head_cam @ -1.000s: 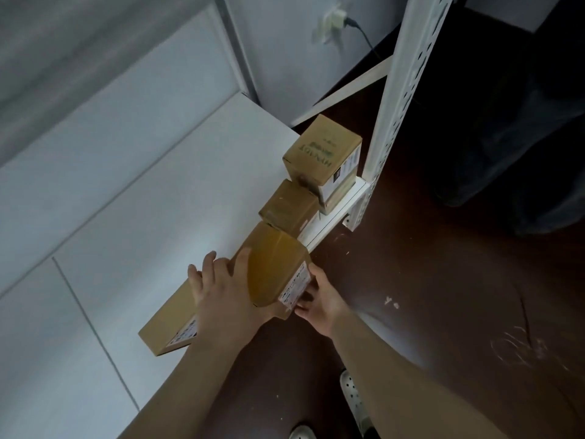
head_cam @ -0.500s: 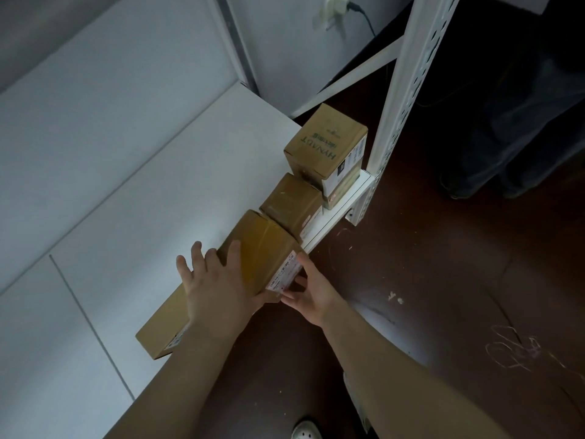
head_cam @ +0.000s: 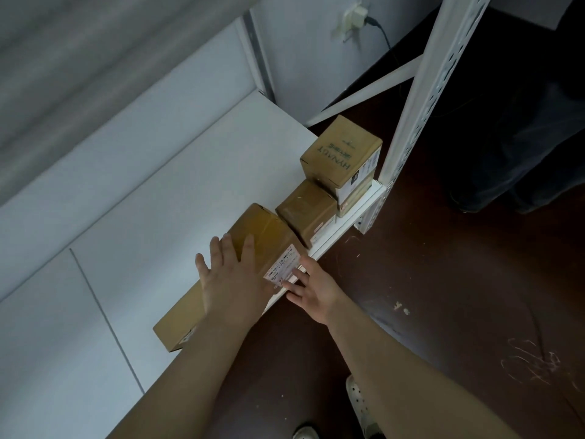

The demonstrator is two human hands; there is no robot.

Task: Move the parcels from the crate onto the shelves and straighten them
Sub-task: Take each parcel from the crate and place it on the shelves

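The person is standing in front of a white shelf (head_cam: 158, 201) and both hands are working on one brown parcel (head_cam: 269, 236) with a white label. This parcel is lying at the near edge of the shelf. The left hand (head_cam: 232, 280) is lying flat on its top, with the fingers straight and spread, so it is pressing and not grasping. The right hand (head_cam: 313, 289) is also open; its straight fingers are touching the labelled front side of the parcel.

To the left of it, a long flat parcel (head_cam: 180, 321) is lying along the same edge. The left hand is covering the place where the two meet, so I cannot tell if they are overlapping or only touching.

To the right, a small parcel (head_cam: 305, 207) is sitting just beside the labelled one. Further right, a tall box (head_cam: 340, 150) with printed letters is standing on top of a lower box (head_cam: 356, 196), next to the white upright post (head_cam: 421, 90) of the rack.

The dark floor (head_cam: 443, 280) is showing on the right, and a light shoe (head_cam: 357, 403) is showing at the bottom.
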